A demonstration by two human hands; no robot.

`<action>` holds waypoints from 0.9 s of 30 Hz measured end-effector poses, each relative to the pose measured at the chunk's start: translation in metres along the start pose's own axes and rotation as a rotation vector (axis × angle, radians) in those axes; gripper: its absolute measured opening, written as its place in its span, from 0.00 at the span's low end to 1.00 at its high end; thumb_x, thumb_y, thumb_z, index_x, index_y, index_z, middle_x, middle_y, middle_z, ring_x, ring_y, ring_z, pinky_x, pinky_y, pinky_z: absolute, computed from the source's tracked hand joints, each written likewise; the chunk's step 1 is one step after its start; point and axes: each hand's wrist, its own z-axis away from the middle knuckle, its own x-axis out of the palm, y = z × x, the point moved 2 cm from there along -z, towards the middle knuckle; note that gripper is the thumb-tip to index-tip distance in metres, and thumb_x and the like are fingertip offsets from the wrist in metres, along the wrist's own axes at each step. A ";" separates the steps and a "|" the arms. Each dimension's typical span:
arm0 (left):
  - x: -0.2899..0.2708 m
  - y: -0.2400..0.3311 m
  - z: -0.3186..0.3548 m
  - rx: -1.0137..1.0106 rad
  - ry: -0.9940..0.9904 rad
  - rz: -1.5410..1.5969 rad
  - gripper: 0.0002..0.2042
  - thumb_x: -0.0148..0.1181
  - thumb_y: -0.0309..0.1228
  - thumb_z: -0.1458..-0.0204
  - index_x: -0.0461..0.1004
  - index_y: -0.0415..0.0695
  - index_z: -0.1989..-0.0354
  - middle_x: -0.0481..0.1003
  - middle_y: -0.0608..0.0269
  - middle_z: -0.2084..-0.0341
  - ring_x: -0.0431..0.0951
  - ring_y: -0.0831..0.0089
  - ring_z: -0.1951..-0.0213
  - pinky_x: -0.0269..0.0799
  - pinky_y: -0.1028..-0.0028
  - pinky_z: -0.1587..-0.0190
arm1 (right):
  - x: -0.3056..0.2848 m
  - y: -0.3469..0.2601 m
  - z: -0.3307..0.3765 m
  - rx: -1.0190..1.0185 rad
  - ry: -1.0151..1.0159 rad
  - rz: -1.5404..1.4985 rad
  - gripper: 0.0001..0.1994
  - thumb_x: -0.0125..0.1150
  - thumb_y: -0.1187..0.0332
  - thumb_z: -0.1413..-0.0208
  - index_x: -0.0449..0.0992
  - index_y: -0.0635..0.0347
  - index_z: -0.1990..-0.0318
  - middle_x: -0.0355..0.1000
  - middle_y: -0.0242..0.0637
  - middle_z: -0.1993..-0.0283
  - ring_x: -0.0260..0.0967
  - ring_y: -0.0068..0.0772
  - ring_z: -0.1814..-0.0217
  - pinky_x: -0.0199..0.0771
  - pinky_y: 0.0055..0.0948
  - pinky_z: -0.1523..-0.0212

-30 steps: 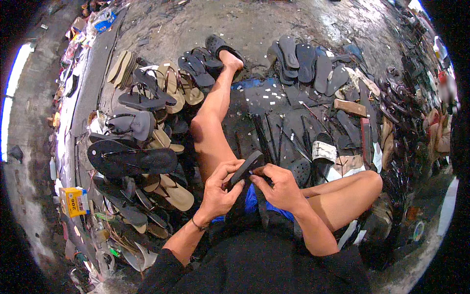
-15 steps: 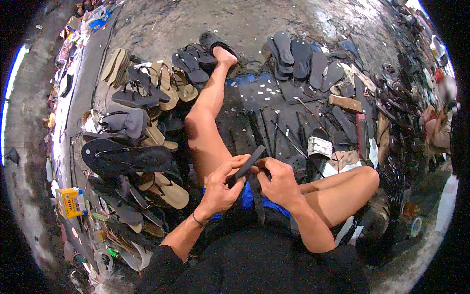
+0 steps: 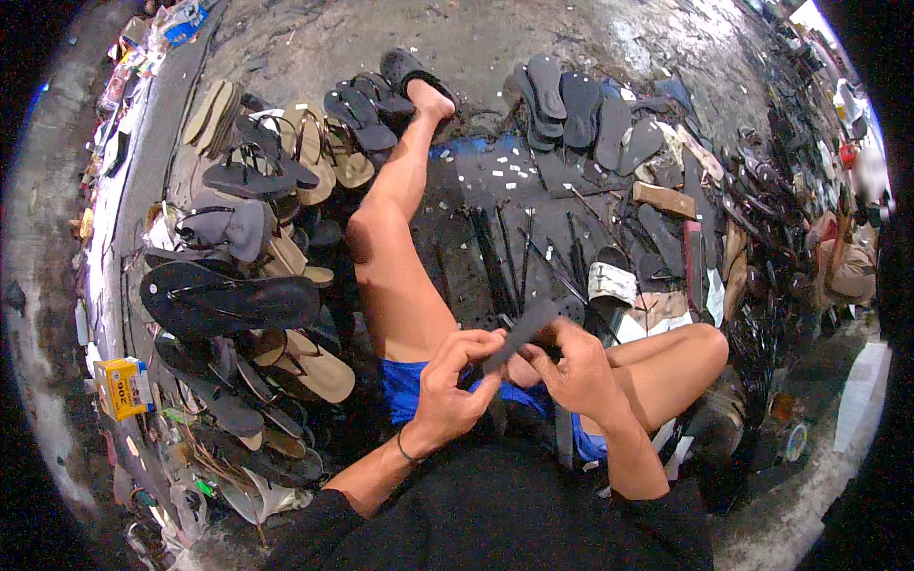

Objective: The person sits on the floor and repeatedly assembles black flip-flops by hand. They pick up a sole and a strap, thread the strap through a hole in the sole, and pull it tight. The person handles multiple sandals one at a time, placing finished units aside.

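Above my lap, my left hand pinches a dark flat piece that looks like a sandal sole, with its thumb and fingers along the near end. It is tilted nearly edge-on, its upper end slightly smeared by motion. My right hand is closed beside it, the fingers curled against its right side. What the right fingertips pinch is hidden. A large black flip-flop lies on the pile to the left. Nearest to the right hand is a slide sandal with a white patterned strap.
Stacked beige and black flip-flops fill the left side, near a yellow box. Dark soles lie at the far right of centre. Thin black strips, a wooden block and tangled dark straps lie ahead and right.
The sole has turned and shifted a little lower and to the right with both hands. The right fingers have moved up along its far end. The whole view has shifted slightly.
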 end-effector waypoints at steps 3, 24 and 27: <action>-0.003 -0.013 0.007 -0.159 -0.065 -0.168 0.18 0.65 0.20 0.50 0.71 0.36 0.50 0.75 0.44 0.54 0.78 0.48 0.49 0.75 0.62 0.50 | -0.006 0.007 -0.013 -0.022 0.192 0.049 0.07 0.64 0.71 0.44 0.76 0.62 0.59 0.76 0.50 0.59 0.75 0.56 0.55 0.75 0.43 0.57; -0.042 -0.009 -0.033 -0.430 0.106 0.294 0.19 0.65 0.26 0.44 0.72 0.38 0.44 0.79 0.63 0.56 0.78 0.75 0.57 0.74 0.72 0.51 | 0.030 0.028 -0.026 0.142 -0.014 -0.159 0.12 0.65 0.63 0.40 0.82 0.61 0.56 0.80 0.41 0.60 0.77 0.34 0.58 0.76 0.33 0.56; -0.011 -0.016 -0.036 -0.355 0.224 0.436 0.16 0.59 0.24 0.41 0.71 0.37 0.44 0.78 0.60 0.54 0.78 0.73 0.55 0.74 0.72 0.49 | 0.029 0.005 -0.024 -0.002 0.018 -0.149 0.11 0.64 0.66 0.39 0.81 0.66 0.57 0.79 0.38 0.65 0.76 0.25 0.63 0.75 0.28 0.61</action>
